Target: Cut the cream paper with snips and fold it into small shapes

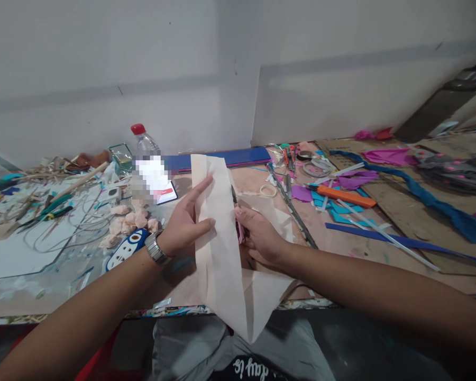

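A long folded strip of cream paper or thin cloth [222, 233] hangs upright before me, its lower end draping over the table's front edge. My left hand [186, 217], with a metal watch at the wrist, grips its left side; the thumb and a finger lie across the front, and other fingers are hidden. At the strip's right edge, my right hand [257, 230] is closed round scissors [240, 230] with pink handles. Their dark blades point away from me along that edge, partly hidden by the strip. More of the cream sheet [267, 291] spreads below my right hand.
A red-capped bottle [145, 140] and a lit phone [164, 193] are behind my left hand. A blue-and-white power strip [127, 248] lies left, near pliers [49, 209]. An orange cutter [343, 196], coloured scraps and a tape roll [267, 190] lie right.
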